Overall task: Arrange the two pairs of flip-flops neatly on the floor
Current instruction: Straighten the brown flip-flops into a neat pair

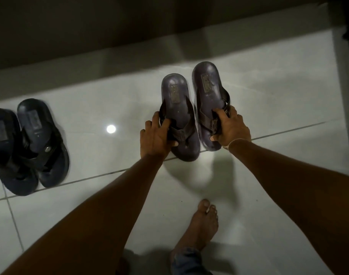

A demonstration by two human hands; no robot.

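Observation:
Two dark purple flip-flops are held side by side over the white tiled floor, heels pointing away from me. My left hand grips the left flip-flop by its strap. My right hand grips the right flip-flop by its strap, a little farther forward. Their shadows fall on the tiles below, so they seem slightly raised. A second dark pair lies on the floor at the far left, the two sandals touching, one partly over the other.
A dark wall with a pale skirting strip runs along the back. A dark post or door frame stands at the right. My bare foot is on the tiles near me. A lamp's reflection shines between the pairs.

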